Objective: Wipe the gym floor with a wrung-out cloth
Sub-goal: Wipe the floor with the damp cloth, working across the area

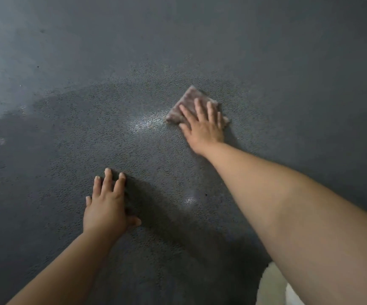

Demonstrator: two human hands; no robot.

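Note:
A dark grey, pebbled gym floor [90, 133] fills the view, with a darker damp patch across its middle and left. A folded greyish-pink cloth [186, 101] lies flat on it right of centre. My right hand [202, 123] presses down on the cloth with straight, spread fingers, covering its near half. My left hand [106, 203] rests flat on the bare floor closer to me, fingers straight and holding nothing. The cloth looks blurred at its edges.
A pale light reflection glints on the wet floor [143, 123] just left of the cloth. A bit of light fabric [272, 287] shows at the bottom edge under my right arm. Dry, lighter floor spreads to the far left and top.

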